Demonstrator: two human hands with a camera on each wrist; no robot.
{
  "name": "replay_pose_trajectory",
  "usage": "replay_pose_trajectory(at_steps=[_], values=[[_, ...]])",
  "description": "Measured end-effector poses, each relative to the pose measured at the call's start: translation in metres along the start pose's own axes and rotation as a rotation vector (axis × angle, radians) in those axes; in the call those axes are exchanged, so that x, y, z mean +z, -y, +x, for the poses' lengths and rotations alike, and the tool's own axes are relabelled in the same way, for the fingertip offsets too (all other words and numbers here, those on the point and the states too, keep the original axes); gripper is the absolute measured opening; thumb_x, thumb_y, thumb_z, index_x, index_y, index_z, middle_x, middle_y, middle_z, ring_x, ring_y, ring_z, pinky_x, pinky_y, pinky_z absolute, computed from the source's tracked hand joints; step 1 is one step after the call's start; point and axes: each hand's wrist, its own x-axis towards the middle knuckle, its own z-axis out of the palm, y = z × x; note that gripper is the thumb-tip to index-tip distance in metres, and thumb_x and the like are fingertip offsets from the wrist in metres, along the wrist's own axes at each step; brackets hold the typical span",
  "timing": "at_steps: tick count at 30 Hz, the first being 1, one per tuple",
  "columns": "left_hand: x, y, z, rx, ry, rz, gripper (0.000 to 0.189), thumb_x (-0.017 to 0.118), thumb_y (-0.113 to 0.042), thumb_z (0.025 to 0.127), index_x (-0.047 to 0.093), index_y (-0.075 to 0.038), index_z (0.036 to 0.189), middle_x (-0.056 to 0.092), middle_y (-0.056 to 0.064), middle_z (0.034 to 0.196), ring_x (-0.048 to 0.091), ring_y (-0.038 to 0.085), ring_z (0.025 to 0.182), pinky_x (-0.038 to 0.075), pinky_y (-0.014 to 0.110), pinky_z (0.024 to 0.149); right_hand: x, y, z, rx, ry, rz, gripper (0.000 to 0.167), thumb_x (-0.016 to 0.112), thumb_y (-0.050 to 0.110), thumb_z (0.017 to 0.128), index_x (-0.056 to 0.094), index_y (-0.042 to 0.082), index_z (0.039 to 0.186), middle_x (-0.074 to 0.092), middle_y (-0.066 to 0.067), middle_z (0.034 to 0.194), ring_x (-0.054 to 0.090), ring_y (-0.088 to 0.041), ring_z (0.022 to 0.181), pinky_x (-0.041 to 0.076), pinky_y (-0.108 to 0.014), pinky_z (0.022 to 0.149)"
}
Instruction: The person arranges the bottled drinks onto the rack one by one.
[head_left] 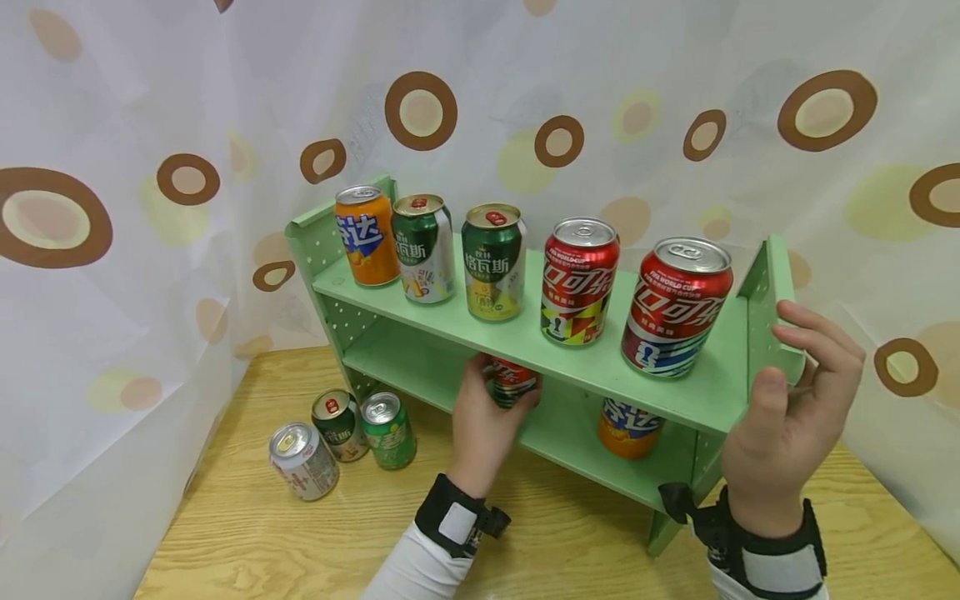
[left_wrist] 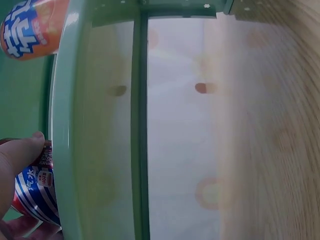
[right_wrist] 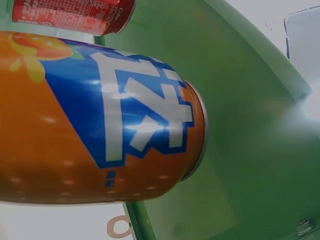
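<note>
My left hand (head_left: 486,417) reaches onto the lower shelf and grips a red cola can (head_left: 513,379), mostly hidden by the hand and upper board. In the left wrist view, the thumb and fingers wrap round this can (left_wrist: 37,187), whose blue and white stripes show. My right hand (head_left: 787,417) touches the right side panel of the green two-tier shelf (head_left: 480,329), fingers loosely bent and thumb near the front corner. An orange soda can (head_left: 630,429) stands on the lower shelf between the hands; it looms large in the right wrist view (right_wrist: 100,120).
Along the upper shelf stand an orange soda can (head_left: 367,242), two green kvass cans (head_left: 491,267) and two red cola cans (head_left: 675,312). A white can (head_left: 303,462), a dark green can (head_left: 341,429) and a bright green can (head_left: 390,433) stand on the wooden table (head_left: 247,533), left.
</note>
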Motion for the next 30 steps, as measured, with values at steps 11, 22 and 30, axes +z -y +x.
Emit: replay_pose_trajectory(at_steps=[11, 22, 30], values=[[0.012, -0.006, -0.004, 0.037, -0.027, 0.066, 0.075, 0.088, -0.03, 0.084, 0.048, -0.002, 0.14, 0.062, 0.018, 0.128, 0.066, 0.033, 0.116, 0.059, 0.047, 0.09, 0.001, 0.0, 0.0, 0.002, -0.01, -0.013, 0.044, 0.073, 0.03, 0.091, 0.058, -0.01, 0.101, 0.062, -0.017, 0.12, 0.055, -0.028, 0.12, 0.043, -0.027, 0.1], [0.024, -0.01, -0.007, 0.056, -0.054, 0.079, 0.075, 0.09, -0.029, 0.082, 0.048, -0.002, 0.137, 0.06, 0.019, 0.128, 0.066, 0.034, 0.114, 0.059, 0.048, 0.091, 0.001, 0.0, 0.0, -0.002, -0.009, -0.006, 0.042, 0.072, 0.028, 0.092, 0.058, -0.01, 0.101, 0.062, -0.017, 0.12, 0.055, -0.028, 0.12, 0.041, -0.028, 0.102], [0.03, -0.016, -0.007, 0.074, -0.065, 0.093, 0.074, 0.091, -0.03, 0.08, 0.049, -0.002, 0.135, 0.061, 0.018, 0.123, 0.067, 0.032, 0.109, 0.059, 0.046, 0.087, 0.001, 0.0, 0.001, 0.003, -0.007, -0.018, 0.042, 0.071, 0.028, 0.092, 0.058, -0.01, 0.101, 0.062, -0.017, 0.12, 0.055, -0.028, 0.12, 0.043, -0.028, 0.1]])
